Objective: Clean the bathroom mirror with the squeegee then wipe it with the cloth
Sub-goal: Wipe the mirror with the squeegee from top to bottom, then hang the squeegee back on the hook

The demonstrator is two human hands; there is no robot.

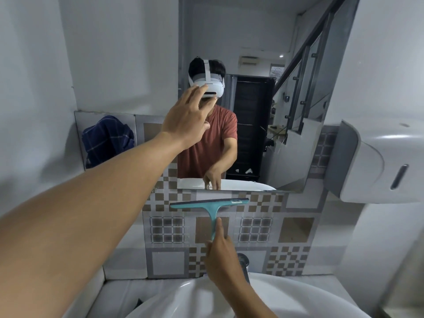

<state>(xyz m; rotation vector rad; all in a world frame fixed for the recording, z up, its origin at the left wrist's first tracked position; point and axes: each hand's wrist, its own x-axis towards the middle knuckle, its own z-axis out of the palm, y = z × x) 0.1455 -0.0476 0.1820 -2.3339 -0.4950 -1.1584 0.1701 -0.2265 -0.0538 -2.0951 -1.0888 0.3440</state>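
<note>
With the right hand (221, 255) gripping the squeegee (211, 205) by its handle, blade just below the mirror (263, 42), and the left hand (185, 118) open against it, best restart high and pull straight, overlapping strokes downward.

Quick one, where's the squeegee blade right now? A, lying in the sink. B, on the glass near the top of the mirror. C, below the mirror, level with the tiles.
C: the squeegee, held by its handle in the right hand, has its blade under the bottom edge of the mirror, in front of the tiles.
</note>
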